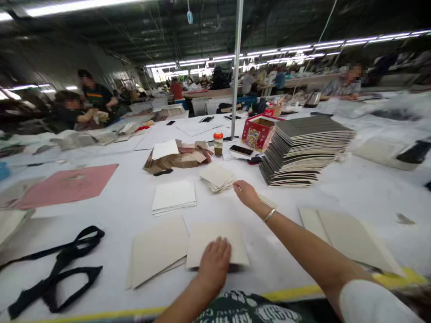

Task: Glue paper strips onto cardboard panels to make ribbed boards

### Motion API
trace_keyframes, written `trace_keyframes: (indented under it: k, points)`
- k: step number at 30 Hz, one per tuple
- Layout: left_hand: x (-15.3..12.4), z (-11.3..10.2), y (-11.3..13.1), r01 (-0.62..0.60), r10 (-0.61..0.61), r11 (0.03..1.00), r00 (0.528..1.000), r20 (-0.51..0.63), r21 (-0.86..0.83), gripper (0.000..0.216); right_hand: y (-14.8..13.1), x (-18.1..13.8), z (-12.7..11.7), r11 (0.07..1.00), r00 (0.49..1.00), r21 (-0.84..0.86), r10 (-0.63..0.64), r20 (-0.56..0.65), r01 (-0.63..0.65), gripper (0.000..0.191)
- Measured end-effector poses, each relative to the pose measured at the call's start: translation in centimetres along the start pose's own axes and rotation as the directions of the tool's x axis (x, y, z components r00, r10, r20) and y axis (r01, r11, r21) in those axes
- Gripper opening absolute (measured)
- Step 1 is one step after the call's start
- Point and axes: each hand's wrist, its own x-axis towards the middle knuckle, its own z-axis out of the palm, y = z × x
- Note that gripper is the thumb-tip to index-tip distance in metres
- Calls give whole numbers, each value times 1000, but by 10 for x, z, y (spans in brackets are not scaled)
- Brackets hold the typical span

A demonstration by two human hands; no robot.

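My left hand (215, 260) lies flat on a cream rectangular board (218, 237) near the table's front edge, its fingers stretched out. Farther forward, my right hand (246, 194) has its fingers curled together at the right side of a small uneven stack of cream cards (217, 176). Whatever those fingers hold, if anything, is too small to make out. Left of the board under my left hand, a few larger cream sheets (160, 251) overlap. Behind them sits a short pile of white sheets (174, 196). Part of another pale piece (268, 200) shows beside my right wrist.
A tall leaning stack of grey-covered boards (303, 148) stands at right, beside a red box (261, 132). Black-handled scissors (63, 264) lie at left. A jar with an orange lid (218, 146), a phone (241, 150) and a metal pole (236, 72) are ahead. Several people work beyond.
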Motion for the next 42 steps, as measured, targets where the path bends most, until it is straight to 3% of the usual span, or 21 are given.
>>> trace_keyframes:
  k: [2,4,6,8,11,15,17,20,23,27,36,42]
  points:
    - [12,10,18,-111,114,989,993,22,-101,62,-10,20,6,996,997,-42,-73,24,74,28]
    - [22,10,24,-136,136,969,991,-15,-206,69,-21,39,18,988,991,-91,-122,48,126,33]
    - [32,-3,14,-78,49,943,994,-99,-323,61,-34,55,37,974,985,-149,-159,74,168,42]
    - [43,-23,-11,18,-114,904,973,-200,-428,49,-47,69,59,967,986,-199,-149,72,160,50]
    - [68,-51,-60,155,-405,761,872,-275,-629,38,-64,86,82,964,991,-243,-91,94,112,50]
    - [121,-69,-119,236,-745,363,654,-129,-901,28,-76,100,91,948,988,-303,-58,143,99,40]
    - [150,-69,-141,258,-805,284,587,-84,-923,26,-77,102,93,934,986,-333,-89,138,130,35]
    - [189,-60,-163,282,-850,205,527,-27,-937,28,-74,101,97,903,976,-379,-156,153,204,29]
    - [216,-51,-174,296,-868,178,497,-8,-938,25,-71,98,100,862,961,-429,-217,172,271,29]
    - [230,-49,-182,337,-880,222,473,-40,-915,19,-72,99,100,825,949,-471,-247,195,312,29]
    - [236,-71,-201,470,-858,337,510,-61,-816,29,-73,107,99,810,949,-495,-249,194,314,26]
    - [252,-83,-210,467,-863,251,505,22,-848,23,-72,108,93,824,957,-487,-232,175,289,23]
